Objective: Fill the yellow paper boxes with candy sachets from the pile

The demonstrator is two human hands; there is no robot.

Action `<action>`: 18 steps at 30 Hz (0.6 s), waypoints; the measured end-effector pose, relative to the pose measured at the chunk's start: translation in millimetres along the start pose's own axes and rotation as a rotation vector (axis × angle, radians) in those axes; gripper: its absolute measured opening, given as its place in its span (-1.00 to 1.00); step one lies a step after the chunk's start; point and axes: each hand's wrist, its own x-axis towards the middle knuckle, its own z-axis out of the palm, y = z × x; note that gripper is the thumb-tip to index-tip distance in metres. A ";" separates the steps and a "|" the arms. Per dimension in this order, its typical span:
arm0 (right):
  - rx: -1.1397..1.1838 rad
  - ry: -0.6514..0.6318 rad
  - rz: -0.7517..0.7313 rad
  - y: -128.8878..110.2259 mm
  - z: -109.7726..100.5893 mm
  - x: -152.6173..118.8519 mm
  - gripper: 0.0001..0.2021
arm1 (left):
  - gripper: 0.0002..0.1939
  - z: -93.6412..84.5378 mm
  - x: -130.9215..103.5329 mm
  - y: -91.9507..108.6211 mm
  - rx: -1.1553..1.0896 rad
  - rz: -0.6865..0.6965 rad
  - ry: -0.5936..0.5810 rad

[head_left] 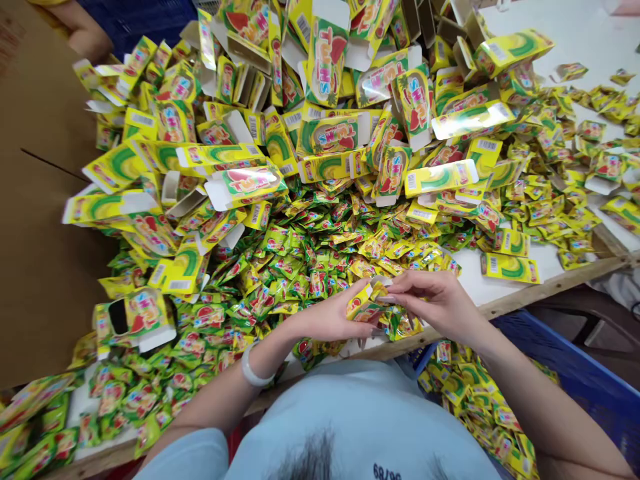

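Near the table's front edge, my left hand [334, 316] is wrapped round a small yellow candy box [364, 304], its open end tilted up to the right. My right hand [434, 301] pinches at that open end, fingers closed by the box's flap; whether a candy packet sits between the fingertips is hard to make out. Small green candy packets [277, 260] with a watermelon print lie heaped on the left, and yellow candy packets [383, 245] lie just beyond my hands.
Open printed boxes [345, 133] pile high across the back. A brown carton [45, 200] stands at left. Below the wooden table edge [555, 287], a blue crate [575, 373] holds yellow packets. Another person's arm [83, 30] shows at top left.
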 end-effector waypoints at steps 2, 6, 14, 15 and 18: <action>-0.013 -0.116 -0.022 -0.4 1.3 -5.5 -0.65 | -0.28 3.9 0.5 -0.1 -0.005 -0.019 -0.058; -0.164 -0.309 -0.076 -3.4 7.1 -24.8 -0.58 | -0.18 18.1 2.5 -3.6 0.005 -0.058 -0.104; -0.001 0.018 0.043 12.2 25.9 -45.3 -0.83 | -0.14 31.8 5.3 -8.2 -0.099 -0.038 -0.072; 0.018 0.021 0.059 13.6 15.8 -44.5 -0.82 | -0.10 29.0 5.3 -6.0 -0.049 0.002 -0.063; -0.142 0.352 0.069 14.6 -49.0 -38.8 -0.77 | -0.32 9.0 6.0 -1.3 0.233 0.165 0.113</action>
